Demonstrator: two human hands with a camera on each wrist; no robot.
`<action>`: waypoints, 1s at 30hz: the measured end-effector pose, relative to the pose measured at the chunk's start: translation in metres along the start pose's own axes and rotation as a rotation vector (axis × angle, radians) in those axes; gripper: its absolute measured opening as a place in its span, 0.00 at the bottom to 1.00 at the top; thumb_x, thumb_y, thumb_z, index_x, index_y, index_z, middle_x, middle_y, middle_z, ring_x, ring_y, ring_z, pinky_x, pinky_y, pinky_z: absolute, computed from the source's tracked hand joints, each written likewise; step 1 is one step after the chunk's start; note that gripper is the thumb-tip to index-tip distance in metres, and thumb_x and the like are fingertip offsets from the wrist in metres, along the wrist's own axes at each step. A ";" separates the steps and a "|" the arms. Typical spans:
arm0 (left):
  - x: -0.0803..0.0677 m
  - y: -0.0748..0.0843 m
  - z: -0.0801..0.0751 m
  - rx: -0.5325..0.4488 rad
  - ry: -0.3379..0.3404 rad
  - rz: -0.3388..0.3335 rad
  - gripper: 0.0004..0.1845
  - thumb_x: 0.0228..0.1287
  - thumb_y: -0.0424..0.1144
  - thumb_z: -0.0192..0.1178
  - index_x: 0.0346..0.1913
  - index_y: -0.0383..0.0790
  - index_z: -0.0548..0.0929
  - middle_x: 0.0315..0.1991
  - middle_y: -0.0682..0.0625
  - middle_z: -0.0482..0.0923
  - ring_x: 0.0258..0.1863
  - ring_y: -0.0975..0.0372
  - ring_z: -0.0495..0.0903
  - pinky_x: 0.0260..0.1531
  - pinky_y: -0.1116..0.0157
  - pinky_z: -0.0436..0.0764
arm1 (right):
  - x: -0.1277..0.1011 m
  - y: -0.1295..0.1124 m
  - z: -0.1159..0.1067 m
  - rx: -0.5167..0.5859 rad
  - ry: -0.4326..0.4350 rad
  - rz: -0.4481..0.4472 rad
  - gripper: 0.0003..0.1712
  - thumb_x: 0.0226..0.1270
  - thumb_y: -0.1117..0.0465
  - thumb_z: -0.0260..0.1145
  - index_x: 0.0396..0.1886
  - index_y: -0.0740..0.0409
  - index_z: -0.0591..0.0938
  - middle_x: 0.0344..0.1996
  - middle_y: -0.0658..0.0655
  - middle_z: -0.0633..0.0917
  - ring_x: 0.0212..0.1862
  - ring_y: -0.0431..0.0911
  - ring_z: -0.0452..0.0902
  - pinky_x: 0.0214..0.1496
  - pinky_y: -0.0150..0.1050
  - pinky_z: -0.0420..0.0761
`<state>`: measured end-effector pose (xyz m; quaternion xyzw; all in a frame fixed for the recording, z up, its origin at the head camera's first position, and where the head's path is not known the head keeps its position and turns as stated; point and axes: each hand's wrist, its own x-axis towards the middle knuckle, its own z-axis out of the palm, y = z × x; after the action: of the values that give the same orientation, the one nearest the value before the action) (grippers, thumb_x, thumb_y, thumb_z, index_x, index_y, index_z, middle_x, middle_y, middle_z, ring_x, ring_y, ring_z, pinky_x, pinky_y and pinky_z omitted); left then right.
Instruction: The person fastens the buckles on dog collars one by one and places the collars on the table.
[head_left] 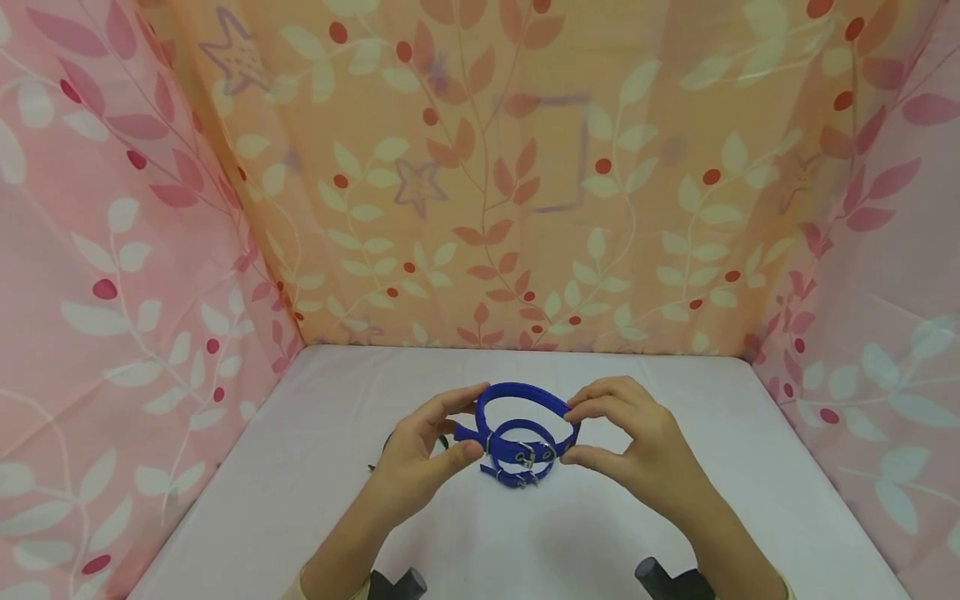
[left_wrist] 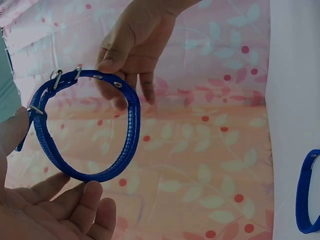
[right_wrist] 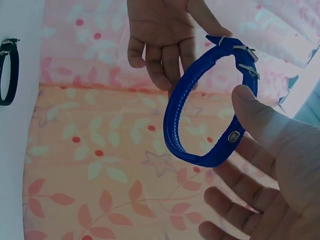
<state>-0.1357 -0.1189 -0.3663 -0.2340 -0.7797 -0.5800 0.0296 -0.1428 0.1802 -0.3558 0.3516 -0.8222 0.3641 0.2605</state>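
Fingers [head_left: 592,410] of both hands pinching blue collar [head_left: 525,392], raised above table [head_left: 300,467]

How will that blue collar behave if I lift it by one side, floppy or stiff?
The collar probably keeps its loop: pinched between the left hand and right hand, it arches without sagging. It looks thin and light. Its ribbed webbing likely grips well, and buckled shut it shouldn't unroll.
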 end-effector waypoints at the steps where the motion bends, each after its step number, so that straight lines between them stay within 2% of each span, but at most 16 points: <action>1: 0.000 0.000 0.000 -0.009 0.004 0.016 0.30 0.67 0.50 0.68 0.71 0.60 0.74 0.65 0.58 0.78 0.61 0.59 0.77 0.52 0.63 0.84 | -0.001 0.000 -0.001 -0.024 -0.014 0.062 0.30 0.43 0.55 0.87 0.49 0.42 0.86 0.51 0.42 0.84 0.58 0.40 0.76 0.61 0.28 0.77; 4: 0.000 -0.001 0.000 -0.032 0.007 0.083 0.31 0.67 0.47 0.70 0.71 0.56 0.74 0.67 0.58 0.77 0.60 0.58 0.78 0.53 0.62 0.84 | -0.001 0.001 -0.002 -0.065 -0.049 0.215 0.35 0.43 0.47 0.86 0.55 0.42 0.85 0.54 0.39 0.84 0.60 0.39 0.77 0.61 0.41 0.82; 7: 0.000 -0.002 0.001 -0.043 0.009 0.122 0.32 0.66 0.44 0.71 0.71 0.53 0.74 0.68 0.57 0.76 0.62 0.58 0.77 0.56 0.62 0.82 | -0.001 0.000 -0.002 -0.040 -0.081 0.317 0.38 0.45 0.43 0.85 0.58 0.43 0.84 0.55 0.40 0.84 0.61 0.42 0.77 0.60 0.55 0.82; 9: 0.000 -0.002 0.002 -0.039 0.018 0.116 0.31 0.65 0.44 0.71 0.71 0.53 0.75 0.67 0.57 0.77 0.62 0.59 0.77 0.56 0.62 0.81 | 0.000 0.000 -0.002 -0.003 -0.096 0.353 0.37 0.45 0.44 0.85 0.59 0.43 0.84 0.55 0.41 0.85 0.60 0.44 0.78 0.60 0.58 0.81; 11: 0.000 -0.001 0.003 -0.028 0.033 0.074 0.31 0.65 0.45 0.71 0.70 0.56 0.76 0.66 0.58 0.78 0.61 0.60 0.78 0.56 0.63 0.81 | -0.001 0.000 -0.003 0.022 -0.103 0.365 0.37 0.47 0.45 0.84 0.59 0.44 0.84 0.55 0.43 0.85 0.59 0.46 0.79 0.60 0.61 0.80; 16: 0.002 0.000 0.009 -0.033 0.088 -0.048 0.29 0.62 0.48 0.73 0.66 0.59 0.79 0.62 0.57 0.80 0.57 0.59 0.80 0.53 0.65 0.84 | 0.001 0.000 -0.006 0.057 -0.101 0.354 0.34 0.50 0.48 0.83 0.59 0.43 0.84 0.54 0.44 0.86 0.56 0.47 0.80 0.61 0.65 0.77; 19: 0.006 -0.003 0.015 -0.075 0.102 -0.069 0.27 0.61 0.47 0.74 0.64 0.57 0.81 0.59 0.54 0.81 0.55 0.56 0.81 0.49 0.65 0.85 | 0.000 0.001 -0.012 0.071 -0.104 0.377 0.33 0.52 0.48 0.83 0.60 0.41 0.84 0.55 0.42 0.85 0.57 0.46 0.79 0.62 0.65 0.76; 22: 0.009 -0.009 0.022 -0.117 0.092 -0.090 0.26 0.61 0.47 0.74 0.63 0.56 0.82 0.57 0.53 0.81 0.52 0.55 0.82 0.45 0.64 0.87 | -0.003 0.001 -0.019 0.079 -0.109 0.406 0.32 0.54 0.48 0.82 0.60 0.40 0.84 0.55 0.41 0.85 0.57 0.47 0.78 0.61 0.66 0.74; 25: 0.011 -0.015 0.029 -0.115 0.076 -0.117 0.25 0.62 0.49 0.73 0.62 0.57 0.82 0.56 0.53 0.81 0.51 0.54 0.82 0.43 0.64 0.87 | -0.009 0.006 -0.023 0.088 -0.106 0.423 0.30 0.57 0.50 0.81 0.60 0.41 0.84 0.55 0.42 0.85 0.57 0.48 0.77 0.60 0.66 0.73; 30: 0.017 -0.028 0.039 -0.089 0.033 -0.146 0.26 0.62 0.53 0.72 0.63 0.59 0.82 0.56 0.53 0.82 0.51 0.52 0.81 0.43 0.66 0.86 | -0.024 0.021 -0.020 0.095 -0.111 0.495 0.29 0.59 0.47 0.79 0.61 0.41 0.83 0.55 0.41 0.85 0.57 0.48 0.77 0.58 0.59 0.76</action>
<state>-0.1531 -0.0834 -0.3985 -0.1681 -0.7676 -0.6184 -0.0102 -0.1407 0.2157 -0.3688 0.1710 -0.8782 0.4350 0.1013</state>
